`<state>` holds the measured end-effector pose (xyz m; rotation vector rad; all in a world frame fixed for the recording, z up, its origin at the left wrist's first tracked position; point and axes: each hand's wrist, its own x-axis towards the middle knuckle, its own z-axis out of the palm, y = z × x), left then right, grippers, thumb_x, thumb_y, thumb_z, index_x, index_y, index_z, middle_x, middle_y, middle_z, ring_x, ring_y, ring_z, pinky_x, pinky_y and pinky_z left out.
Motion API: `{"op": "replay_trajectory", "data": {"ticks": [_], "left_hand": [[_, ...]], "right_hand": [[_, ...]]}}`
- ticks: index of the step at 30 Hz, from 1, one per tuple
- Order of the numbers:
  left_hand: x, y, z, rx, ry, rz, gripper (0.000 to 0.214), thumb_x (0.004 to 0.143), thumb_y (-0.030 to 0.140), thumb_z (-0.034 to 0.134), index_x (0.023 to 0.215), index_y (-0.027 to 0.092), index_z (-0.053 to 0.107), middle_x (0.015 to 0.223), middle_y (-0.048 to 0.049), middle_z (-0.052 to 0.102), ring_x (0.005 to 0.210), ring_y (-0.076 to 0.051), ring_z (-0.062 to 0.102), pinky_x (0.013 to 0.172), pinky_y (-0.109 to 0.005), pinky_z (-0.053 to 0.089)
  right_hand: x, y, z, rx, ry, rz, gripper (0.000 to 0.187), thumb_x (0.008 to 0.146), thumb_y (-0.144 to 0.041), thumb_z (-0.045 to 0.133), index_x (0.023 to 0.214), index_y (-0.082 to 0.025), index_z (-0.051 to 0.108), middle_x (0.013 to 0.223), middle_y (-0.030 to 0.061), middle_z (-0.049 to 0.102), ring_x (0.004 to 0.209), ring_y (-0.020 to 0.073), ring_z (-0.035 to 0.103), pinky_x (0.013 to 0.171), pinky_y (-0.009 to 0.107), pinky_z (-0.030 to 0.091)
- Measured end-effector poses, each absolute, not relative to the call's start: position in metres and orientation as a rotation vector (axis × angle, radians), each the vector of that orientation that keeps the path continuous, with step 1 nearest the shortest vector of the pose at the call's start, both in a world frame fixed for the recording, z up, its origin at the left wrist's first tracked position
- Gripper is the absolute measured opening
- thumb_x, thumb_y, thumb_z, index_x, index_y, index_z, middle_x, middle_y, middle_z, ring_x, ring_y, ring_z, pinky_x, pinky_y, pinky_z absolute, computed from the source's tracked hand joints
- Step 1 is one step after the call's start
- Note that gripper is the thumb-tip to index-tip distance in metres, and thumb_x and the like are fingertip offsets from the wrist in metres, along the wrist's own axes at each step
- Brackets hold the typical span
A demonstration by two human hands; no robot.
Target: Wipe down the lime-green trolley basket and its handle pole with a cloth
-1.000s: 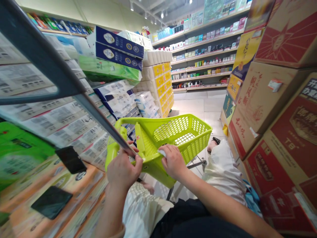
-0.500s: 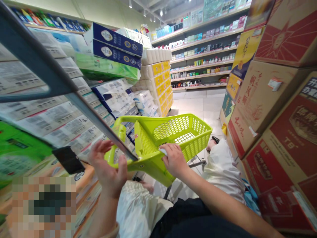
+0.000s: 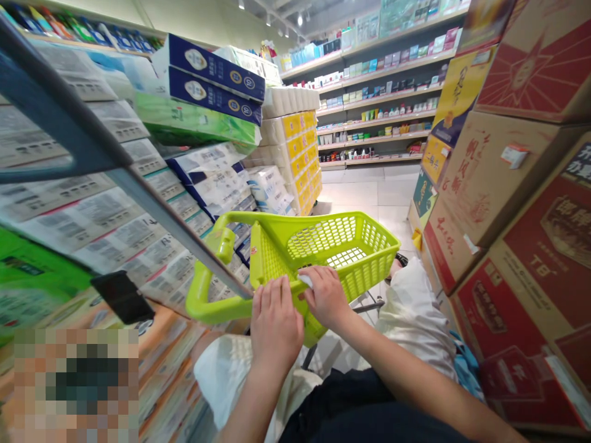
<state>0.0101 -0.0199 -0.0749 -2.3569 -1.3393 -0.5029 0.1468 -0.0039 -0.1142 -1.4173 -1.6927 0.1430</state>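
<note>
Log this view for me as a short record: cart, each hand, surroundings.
Cart: yellow-green basket with latticed sides
Left hand: fingers over the basket's near rim
Right hand: holding a white wad at that rim
Left side: stacked packs, dark phone-like device
Right side: stacked cartons
Back: stocked shelves

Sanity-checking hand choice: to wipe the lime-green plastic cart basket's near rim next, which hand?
Right hand, likely: its grip holds a small white wad, material unclear, at the basket's near rim. The left hand sits nearer the lime-green curved handle, with no wad visible.
</note>
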Motion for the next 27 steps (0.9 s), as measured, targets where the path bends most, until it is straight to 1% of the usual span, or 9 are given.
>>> {"op": "replay_trajectory", "data": {"ticks": [5, 9, 13, 16, 19, 23, 27], "left_hand": [[0.014, -0.020, -0.081, -2.269, -1.396, -0.450, 0.050, 0.083, 0.019, 0.047, 0.130, 0.005, 0.052, 0.123, -0.0202, 0.059, 0.120, -0.034, 0.049, 0.110, -0.052, 0.030], [0.014, -0.019, -0.086, -2.241, -1.384, -0.447, 0.047, 0.085, 0.018, 0.045, 0.129, 0.004, 0.052, 0.123, -0.0189, 0.058, 0.120, -0.032, 0.048, 0.110, -0.049, 0.029], [0.014, -0.019, -0.087, -2.235, -1.393, -0.465, 0.049, 0.081, 0.018, 0.051, 0.128, 0.006, 0.053, 0.122, -0.0178, 0.058, 0.120, -0.032, 0.047, 0.111, -0.049, 0.028], [0.018, -0.019, -0.087, -2.221, -1.405, -0.462, 0.051, 0.078, 0.017, 0.052, 0.127, 0.005, 0.053, 0.121, -0.0191, 0.058, 0.120, -0.033, 0.047, 0.110, -0.050, 0.028], [0.019, -0.019, -0.087, -2.201, -1.403, -0.473, 0.046, 0.081, 0.020, 0.050, 0.125, 0.005, 0.055, 0.119, -0.0204, 0.058, 0.119, -0.033, 0.047, 0.109, -0.051, 0.030], [0.017, -0.018, -0.088, -2.190, -1.377, -0.484, 0.042, 0.086, 0.022, 0.046, 0.124, 0.006, 0.055, 0.118, -0.0192, 0.058, 0.117, -0.033, 0.047, 0.108, -0.050, 0.031], [0.015, -0.019, -0.089, -2.201, -1.372, -0.495, 0.046, 0.080, 0.018, 0.051, 0.125, 0.006, 0.055, 0.120, -0.0188, 0.058, 0.118, -0.033, 0.047, 0.110, -0.050, 0.029]], "right_hand": [[0.134, -0.004, -0.113, -1.439, -1.684, 0.087, 0.035, 0.078, -0.007, 0.048, 0.109, -0.018, 0.061, 0.107, 0.0087, 0.064, 0.103, 0.0230, 0.054, 0.098, 0.039, 0.036], [0.126, -0.005, -0.112, -1.359, -1.722, 0.082, 0.036, 0.079, -0.005, 0.047, 0.109, -0.018, 0.060, 0.109, 0.0086, 0.064, 0.104, 0.0215, 0.054, 0.098, 0.037, 0.038], [0.144, -0.004, -0.121, -1.394, -1.712, 0.046, 0.039, 0.076, -0.006, 0.049, 0.112, -0.018, 0.059, 0.109, 0.0088, 0.064, 0.104, 0.0231, 0.054, 0.096, 0.038, 0.039], [0.152, -0.004, -0.123, -1.490, -1.656, 0.019, 0.038, 0.076, -0.005, 0.048, 0.111, -0.018, 0.059, 0.106, 0.0093, 0.064, 0.102, 0.0238, 0.054, 0.095, 0.039, 0.039], [0.143, -0.006, -0.119, -1.483, -1.668, 0.017, 0.038, 0.076, -0.005, 0.049, 0.111, -0.017, 0.059, 0.108, 0.0097, 0.064, 0.103, 0.0239, 0.053, 0.097, 0.039, 0.038], [0.130, -0.008, -0.116, -1.392, -1.719, 0.035, 0.039, 0.076, -0.004, 0.049, 0.111, -0.019, 0.059, 0.111, 0.0087, 0.063, 0.106, 0.0229, 0.053, 0.099, 0.039, 0.038], [0.146, -0.006, -0.123, -1.392, -1.712, 0.021, 0.041, 0.075, -0.006, 0.049, 0.112, -0.019, 0.059, 0.110, 0.0086, 0.064, 0.105, 0.0231, 0.054, 0.097, 0.039, 0.040]]}}
